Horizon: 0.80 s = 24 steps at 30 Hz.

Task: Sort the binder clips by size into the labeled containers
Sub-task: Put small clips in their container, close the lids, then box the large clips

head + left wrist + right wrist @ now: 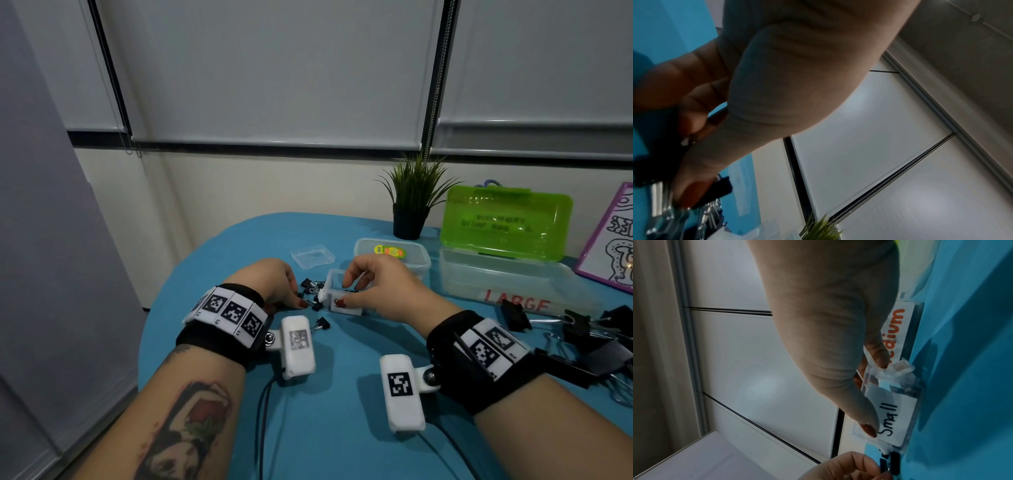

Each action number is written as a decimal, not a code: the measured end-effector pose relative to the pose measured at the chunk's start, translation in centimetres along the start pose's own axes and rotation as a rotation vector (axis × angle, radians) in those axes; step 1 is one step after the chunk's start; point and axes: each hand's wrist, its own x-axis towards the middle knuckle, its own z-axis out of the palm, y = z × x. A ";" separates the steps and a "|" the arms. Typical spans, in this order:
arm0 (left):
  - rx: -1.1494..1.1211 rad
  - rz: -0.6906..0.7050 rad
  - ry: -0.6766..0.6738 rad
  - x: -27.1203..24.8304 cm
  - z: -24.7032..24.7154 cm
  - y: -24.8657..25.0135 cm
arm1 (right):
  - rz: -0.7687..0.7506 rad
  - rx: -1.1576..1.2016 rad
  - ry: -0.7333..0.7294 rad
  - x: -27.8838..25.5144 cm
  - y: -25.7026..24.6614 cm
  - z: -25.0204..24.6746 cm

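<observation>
The small container [344, 301] (labelled "Small") stands on the blue worktop [342, 394], contents unclear; the right hand [373, 291] grasps its rim, thumb on the label; the left hand [274, 284] pinches a small binder clip [313, 303] just beside it; the "LARGE" container [513, 291] sits well right.
</observation>
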 end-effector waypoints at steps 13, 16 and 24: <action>0.105 0.048 0.044 0.6 0.4 0.2 | -0.015 0.007 -0.012 0.1 0.0 0.1; 0.068 0.058 0.058 0.8 0.4 -0.1 | -0.009 0.013 -0.016 0.1 0.0 0.1; -0.006 0.049 0.050 0.9 0.7 -0.1 | -0.024 0.026 -0.022 0.0 -0.1 0.1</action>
